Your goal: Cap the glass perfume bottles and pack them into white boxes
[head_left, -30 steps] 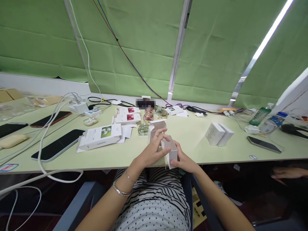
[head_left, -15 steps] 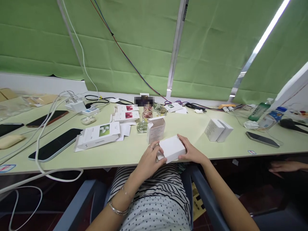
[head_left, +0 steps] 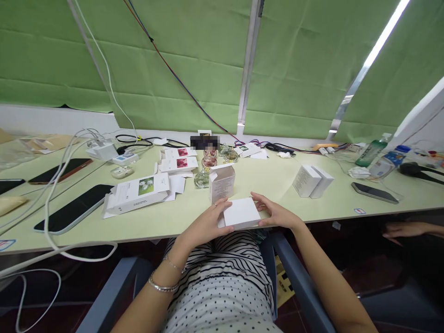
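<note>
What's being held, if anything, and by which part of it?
A white box, by its two ends: left hand on its left end, right hand on its right.

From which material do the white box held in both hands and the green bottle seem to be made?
White box: likely thin cardboard, smooth and rather matt, judging by its flat panels and straight edges.
Green bottle: probably plastic, somewhat glossy, judging by its see-through body; glass remains possible.

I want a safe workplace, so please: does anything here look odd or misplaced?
Yes: a white cable loops past the front edge of the table, at left, where it might catch. I see no spill, and the held white box shows no clear dent.
</note>
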Demonstrator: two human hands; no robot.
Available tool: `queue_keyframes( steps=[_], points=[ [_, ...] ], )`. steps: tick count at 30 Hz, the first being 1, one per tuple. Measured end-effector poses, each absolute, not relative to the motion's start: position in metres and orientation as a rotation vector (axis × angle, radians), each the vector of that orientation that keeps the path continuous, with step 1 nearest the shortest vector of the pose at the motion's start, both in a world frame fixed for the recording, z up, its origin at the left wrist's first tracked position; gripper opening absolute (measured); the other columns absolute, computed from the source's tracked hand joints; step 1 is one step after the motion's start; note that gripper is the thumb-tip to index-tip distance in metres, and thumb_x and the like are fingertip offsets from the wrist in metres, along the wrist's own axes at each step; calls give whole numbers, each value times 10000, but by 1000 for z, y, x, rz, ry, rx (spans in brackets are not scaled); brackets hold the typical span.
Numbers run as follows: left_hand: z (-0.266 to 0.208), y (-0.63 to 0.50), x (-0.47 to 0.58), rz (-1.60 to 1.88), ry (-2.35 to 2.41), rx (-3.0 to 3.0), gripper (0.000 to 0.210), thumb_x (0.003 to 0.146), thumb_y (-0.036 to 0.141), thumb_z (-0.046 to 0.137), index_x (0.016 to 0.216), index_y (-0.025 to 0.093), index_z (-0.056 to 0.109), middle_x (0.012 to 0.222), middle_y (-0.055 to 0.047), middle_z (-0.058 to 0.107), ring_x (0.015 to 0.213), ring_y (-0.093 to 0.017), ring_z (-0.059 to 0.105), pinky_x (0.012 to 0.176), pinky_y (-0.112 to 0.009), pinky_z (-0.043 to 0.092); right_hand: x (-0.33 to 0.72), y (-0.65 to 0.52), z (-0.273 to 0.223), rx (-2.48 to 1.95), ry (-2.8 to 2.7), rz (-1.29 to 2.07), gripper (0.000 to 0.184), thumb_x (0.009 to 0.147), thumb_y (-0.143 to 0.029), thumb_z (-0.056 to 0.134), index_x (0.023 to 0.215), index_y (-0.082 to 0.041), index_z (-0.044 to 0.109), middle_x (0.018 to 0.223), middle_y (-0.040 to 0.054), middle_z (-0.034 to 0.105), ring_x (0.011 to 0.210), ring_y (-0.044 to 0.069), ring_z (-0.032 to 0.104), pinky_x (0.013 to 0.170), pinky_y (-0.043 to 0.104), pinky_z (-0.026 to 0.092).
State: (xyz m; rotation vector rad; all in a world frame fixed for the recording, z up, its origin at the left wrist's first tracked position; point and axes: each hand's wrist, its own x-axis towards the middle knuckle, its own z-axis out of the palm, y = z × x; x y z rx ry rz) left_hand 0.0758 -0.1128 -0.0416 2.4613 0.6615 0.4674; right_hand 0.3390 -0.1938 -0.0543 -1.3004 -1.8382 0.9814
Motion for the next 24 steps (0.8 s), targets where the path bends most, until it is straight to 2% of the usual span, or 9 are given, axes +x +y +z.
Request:
queue_keyframes(
  steps=[5,8,11,15,20,24],
  points=[
    [-34,-110,70,442,673,2412,573,729,377,604,1246,212,421,1395,-81,329,1281,-238,310,1048,-385,293,334,-198,-51,-1340,-1830,925,917,644,-453,694,1377,-218,196,1351,126,366,1215,241,381,1027,425,284],
    [-31,-109,66,430,701,2417,553,726,365,611,1228,216,437,1398,-77,318,1296,-239,281,1062,-392,271,330,-198,-51,-1420,-1844,828,930,621,-449,710,1375,-236,209,1391,113,324,1272,253,312,1065,437,217],
    [-30,-108,64,429,713,2410,553,715,363,624,1218,216,445,1392,-80,320,1290,-243,290,1059,-396,278,325,-197,-51,-1499,-1855,742,968,595,-450,726,1380,-238,201,1413,108,286,1295,259,267,1074,438,199],
    [-29,-107,61,422,717,2393,566,708,362,630,1220,212,441,1388,-87,321,1284,-246,299,1051,-401,293,322,-196,-49,-1554,-1882,729,979,587,-452,729,1382,-230,205,1372,117,347,1268,267,312,1062,449,220],
    [-24,-107,60,399,741,2384,572,696,368,640,1212,208,451,1379,-90,337,1263,-243,333,1033,-393,324,323,-198,-47,-1562,-1887,720,951,595,-476,715,1378,-236,230,1361,115,355,1242,265,348,1051,446,248],
    [-25,-102,60,417,700,2387,572,684,390,647,1201,229,462,1358,-77,368,1244,-248,360,1006,-392,360,322,-198,-43,-1581,-1962,713,909,601,-494,705,1363,-239,282,1366,107,364,1254,280,326,1051,469,245]
  ],
)
